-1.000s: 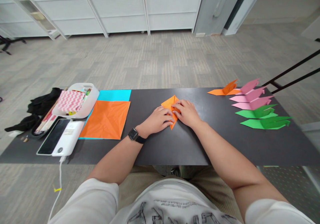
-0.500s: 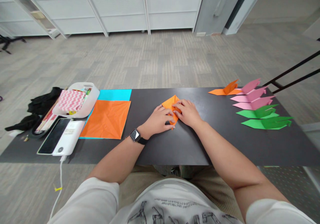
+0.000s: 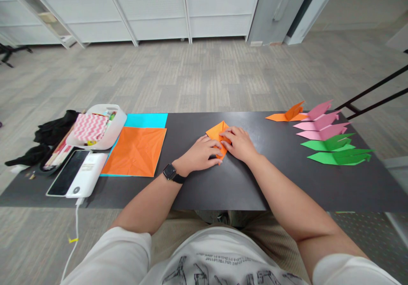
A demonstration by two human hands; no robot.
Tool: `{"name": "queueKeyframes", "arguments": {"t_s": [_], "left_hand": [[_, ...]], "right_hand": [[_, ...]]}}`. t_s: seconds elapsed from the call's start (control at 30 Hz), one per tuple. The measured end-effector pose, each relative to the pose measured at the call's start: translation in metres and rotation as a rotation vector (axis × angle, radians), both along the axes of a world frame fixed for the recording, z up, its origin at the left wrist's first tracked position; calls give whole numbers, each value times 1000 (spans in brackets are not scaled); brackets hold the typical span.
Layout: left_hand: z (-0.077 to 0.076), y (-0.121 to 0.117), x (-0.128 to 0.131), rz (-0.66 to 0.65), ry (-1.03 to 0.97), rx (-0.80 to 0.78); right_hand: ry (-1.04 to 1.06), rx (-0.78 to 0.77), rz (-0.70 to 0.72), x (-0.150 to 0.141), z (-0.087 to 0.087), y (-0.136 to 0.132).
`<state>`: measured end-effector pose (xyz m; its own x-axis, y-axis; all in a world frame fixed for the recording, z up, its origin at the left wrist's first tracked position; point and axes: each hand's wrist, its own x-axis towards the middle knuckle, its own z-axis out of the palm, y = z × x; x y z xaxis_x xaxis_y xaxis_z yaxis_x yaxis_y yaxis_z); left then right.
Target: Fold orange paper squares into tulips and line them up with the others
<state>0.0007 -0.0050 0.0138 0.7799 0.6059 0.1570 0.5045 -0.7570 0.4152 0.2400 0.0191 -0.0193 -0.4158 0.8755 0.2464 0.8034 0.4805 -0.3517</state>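
Note:
A small folded piece of orange origami paper (image 3: 218, 130) lies on the dark table in front of me, its far corner pointing away. My left hand (image 3: 201, 153) rests on its left and near side, fingers curled over the paper. From the right, my right hand (image 3: 239, 143) presses the folded paper with bent fingers. The fingers of both hands hide much of its middle and near part. Left of my hands lies a flat, creased orange sheet (image 3: 135, 152), on top of a cyan sheet (image 3: 148, 119).
Folded paper cranes stand at the right: an orange crane (image 3: 288, 114), pink cranes (image 3: 321, 121) and green cranes (image 3: 339, 156). At the left are a white basket (image 3: 117, 134), a phone (image 3: 68, 173), a white power bank (image 3: 87, 175) with a cable, and black cloth (image 3: 57, 128).
My left wrist has shifted very slightly left. Both hands stay on the folded orange paper, and the other things keep their places.

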Motion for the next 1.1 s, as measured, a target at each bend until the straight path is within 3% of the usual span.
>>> {"name": "queueKeyframes", "arguments": {"t_s": [0.57,0.83,1.1], "left_hand": [[-2,1,1,16,21,18],[0,1,0,2,37,11],[5,0,0,25,-56,-1]], "right_hand": [[26,-5,5,0,1,-1],[206,-12,31,9,8,2],[94,5,-4,23,2,6]]}}
